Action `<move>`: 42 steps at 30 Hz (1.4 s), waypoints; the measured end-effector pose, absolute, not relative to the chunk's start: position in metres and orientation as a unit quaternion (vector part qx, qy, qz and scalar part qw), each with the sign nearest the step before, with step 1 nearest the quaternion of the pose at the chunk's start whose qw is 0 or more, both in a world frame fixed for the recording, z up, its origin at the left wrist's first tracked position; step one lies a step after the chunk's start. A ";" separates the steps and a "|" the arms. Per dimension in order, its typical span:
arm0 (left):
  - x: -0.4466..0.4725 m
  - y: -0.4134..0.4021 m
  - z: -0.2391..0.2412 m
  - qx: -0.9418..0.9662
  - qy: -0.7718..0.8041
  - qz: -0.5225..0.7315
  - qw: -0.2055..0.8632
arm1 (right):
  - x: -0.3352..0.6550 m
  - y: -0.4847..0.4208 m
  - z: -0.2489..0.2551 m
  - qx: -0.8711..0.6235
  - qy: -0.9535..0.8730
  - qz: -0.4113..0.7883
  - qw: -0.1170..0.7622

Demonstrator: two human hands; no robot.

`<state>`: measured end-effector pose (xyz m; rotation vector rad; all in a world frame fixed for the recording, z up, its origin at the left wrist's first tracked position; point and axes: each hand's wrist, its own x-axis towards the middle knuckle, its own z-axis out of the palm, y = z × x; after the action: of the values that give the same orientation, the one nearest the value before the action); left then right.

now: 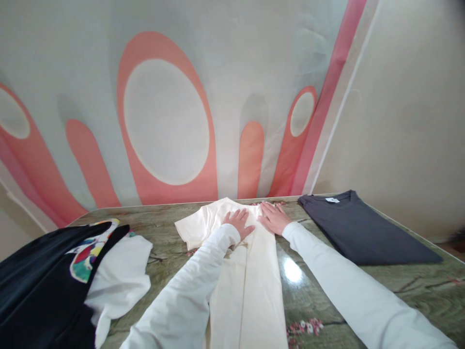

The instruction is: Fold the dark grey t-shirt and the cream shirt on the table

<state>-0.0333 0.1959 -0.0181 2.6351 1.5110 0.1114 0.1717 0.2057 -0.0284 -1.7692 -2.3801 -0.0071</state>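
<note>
A cream short-sleeved T-shirt (261,286) lies on the table in front of me, its right side folded in lengthwise. One sleeve sticks out to the left, near the far edge. My left hand (239,224) rests flat on the upper part of the shirt, fingers spread. Beside it, my right hand (273,218) lies flat over the shirt's upper right edge, fingers stretched out. Neither hand grasps anything. The shirt's near end runs out of view at the bottom.
A folded dark grey T-shirt (363,232) lies at the right of the wood-patterned table (163,276). On the left is a heap with a black garment (47,276) and a white one (123,271). A patterned wall covering (228,97) rises behind the table's far edge.
</note>
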 end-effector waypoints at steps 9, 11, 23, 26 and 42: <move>-0.072 0.223 -0.009 0.784 0.617 0.057 0.017 | 0.174 0.208 -0.032 -0.608 -0.792 0.036 0.037; -0.077 0.226 -0.003 0.779 0.623 0.074 0.003 | 0.174 0.208 -0.032 -0.607 -0.793 0.035 0.038; -0.022 0.181 -0.008 0.885 0.457 0.061 0.058 | 0.173 0.208 -0.032 -0.604 -0.795 0.035 0.044; -0.028 0.180 -0.016 0.866 0.495 0.039 0.058 | 0.173 0.209 -0.033 -0.606 -0.793 0.039 0.041; -0.065 0.211 0.013 0.794 0.603 0.078 0.013 | 0.172 0.208 -0.033 -0.611 -0.790 0.046 0.042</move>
<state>-0.0651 0.2107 0.0133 2.4737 1.8802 0.2427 0.1724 0.2081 -0.0325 -1.8684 -2.4160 0.1395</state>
